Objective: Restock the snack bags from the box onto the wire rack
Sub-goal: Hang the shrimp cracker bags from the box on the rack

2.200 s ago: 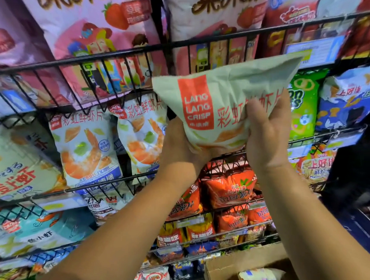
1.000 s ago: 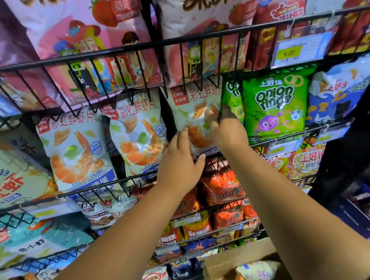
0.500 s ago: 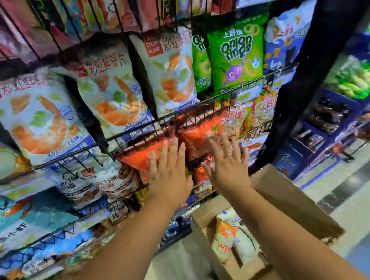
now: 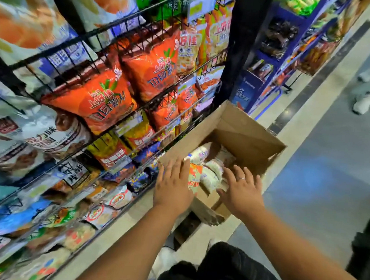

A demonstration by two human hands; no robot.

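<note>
Pale puffy snack bags (image 4: 210, 173), one orange-labelled, are seen in the box (image 4: 252, 139), left hand (image 4: 172, 185) and right hand (image 4: 242, 193) held over them, fingers apart.

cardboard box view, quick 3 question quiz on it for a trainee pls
1. True or false: the left hand and right hand hold a snack bag lifted clear of the cardboard box.
2. Where is the box? A) low down beside the wire rack B) on the rack's top shelf C) in a trolley
3. Fill in: the large bags on the rack just up from the box are ____ in colour.
Key: 1 false, both hands are open over the bags, which lie in the box; 2 A; 3 orange.
</note>
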